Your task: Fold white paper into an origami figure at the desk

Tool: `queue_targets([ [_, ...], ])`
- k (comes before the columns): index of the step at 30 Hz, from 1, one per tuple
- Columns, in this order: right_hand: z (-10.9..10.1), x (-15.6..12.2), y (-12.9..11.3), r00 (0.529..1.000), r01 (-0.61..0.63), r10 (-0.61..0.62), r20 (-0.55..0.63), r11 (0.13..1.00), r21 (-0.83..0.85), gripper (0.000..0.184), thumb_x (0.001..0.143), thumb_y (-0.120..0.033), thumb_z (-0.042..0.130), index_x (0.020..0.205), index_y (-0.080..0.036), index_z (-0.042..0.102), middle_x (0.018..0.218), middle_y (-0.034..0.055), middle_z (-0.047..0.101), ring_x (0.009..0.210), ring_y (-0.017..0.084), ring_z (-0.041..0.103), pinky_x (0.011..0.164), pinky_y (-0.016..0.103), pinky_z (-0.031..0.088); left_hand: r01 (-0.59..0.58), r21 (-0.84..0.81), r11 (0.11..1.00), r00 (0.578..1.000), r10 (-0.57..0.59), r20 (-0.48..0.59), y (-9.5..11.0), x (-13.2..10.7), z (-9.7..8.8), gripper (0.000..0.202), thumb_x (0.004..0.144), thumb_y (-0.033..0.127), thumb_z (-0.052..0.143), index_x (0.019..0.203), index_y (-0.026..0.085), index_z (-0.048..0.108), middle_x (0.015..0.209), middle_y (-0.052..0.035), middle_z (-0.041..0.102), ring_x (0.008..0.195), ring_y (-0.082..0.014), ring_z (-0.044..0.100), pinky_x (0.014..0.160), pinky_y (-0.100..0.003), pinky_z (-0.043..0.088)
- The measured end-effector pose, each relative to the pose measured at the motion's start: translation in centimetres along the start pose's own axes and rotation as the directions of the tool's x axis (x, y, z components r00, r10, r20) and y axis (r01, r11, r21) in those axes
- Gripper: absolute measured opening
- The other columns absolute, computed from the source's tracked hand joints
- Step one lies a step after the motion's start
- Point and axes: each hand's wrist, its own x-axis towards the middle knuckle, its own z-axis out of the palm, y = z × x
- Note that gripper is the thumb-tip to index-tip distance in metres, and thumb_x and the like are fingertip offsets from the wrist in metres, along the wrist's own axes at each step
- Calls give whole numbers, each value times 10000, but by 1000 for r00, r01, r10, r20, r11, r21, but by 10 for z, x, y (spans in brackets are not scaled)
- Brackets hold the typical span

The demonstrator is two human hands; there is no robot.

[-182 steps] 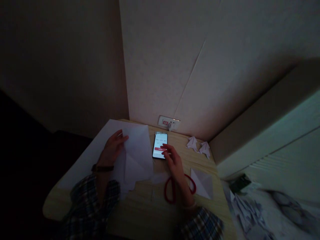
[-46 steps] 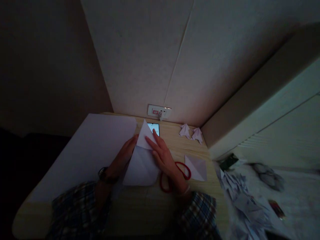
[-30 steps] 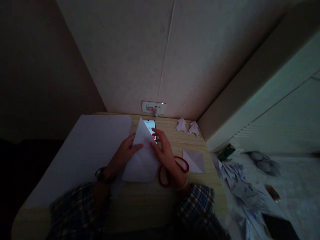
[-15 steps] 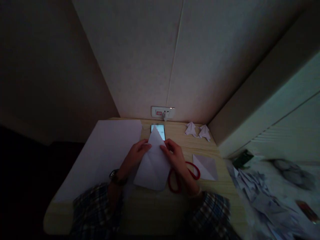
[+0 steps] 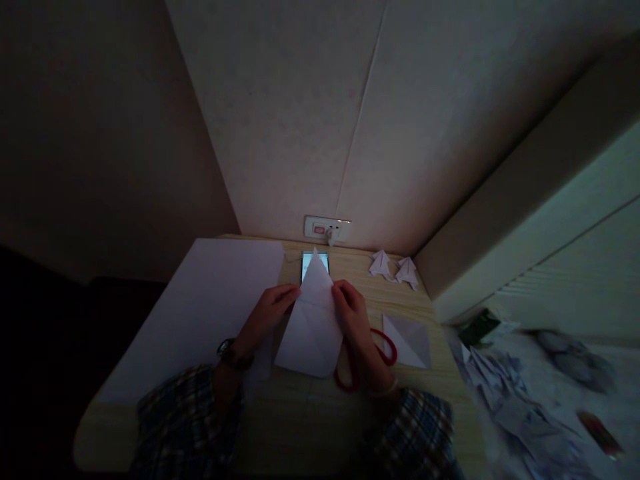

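Observation:
Between my hands is a white sheet of paper point(image 5: 313, 327), folded to a narrow point at its far end, with crease lines across it. My left hand point(image 5: 273, 305) pinches its left edge. On the opposite edge, my right hand point(image 5: 349, 307) is closed with thumb and fingertips on the paper. Under my right wrist lie scissors with red handles point(image 5: 389, 348); the blades are hidden. The paper's tip overlaps a lit phone point(image 5: 308, 261) behind it. To the right rests a creased paper square point(image 5: 407, 340).
Two folded paper figures point(image 5: 381, 264) sit at the back right of the wooden table point(image 5: 295, 427). Large white sheets point(image 5: 210, 300) cover its left side. A socket with a plug point(image 5: 329, 230) is on the wall. Crumpled papers point(image 5: 525, 413) lie beyond the right edge.
The folded paper has turned slightly and shifted a little right between my hands. My right thumb has drawn back from the paper's face to its edge. The camera view has tilted a little.

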Motion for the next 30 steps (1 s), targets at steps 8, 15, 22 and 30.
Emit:
queue_targets([
  [8,0,0,5,999,-16,18,38,999,-40,246,843,-433,558,714,-226,583,630,-28,534,616,160,478,564,266,370,28,-32,999,1000,-27,10,-4,1,-2,377,634,523,775,765,170,764,830,-63,781,819,-250,688,780,-343,530],
  [15,3,-3,0,995,-36,39,96,999,-31,272,857,-466,548,738,-225,594,679,-12,579,631,168,513,582,280,404,-2,-15,1000,1000,3,26,-8,4,-4,339,661,479,758,798,169,772,885,-94,803,869,-283,721,818,-373,546],
  [22,0,-3,2,991,-107,107,82,994,-11,233,787,-440,662,740,-212,655,714,12,653,657,184,548,613,294,437,1,76,997,967,-20,253,-11,2,-2,187,680,365,733,760,202,777,793,-52,802,836,-283,739,812,-373,558],
  [30,-6,4,5,992,-106,104,70,994,19,264,740,-437,660,652,-197,597,622,-21,577,578,141,489,544,253,396,8,136,991,935,-55,351,-8,4,-5,195,700,317,689,807,175,768,847,-57,807,840,-259,736,789,-341,545],
])
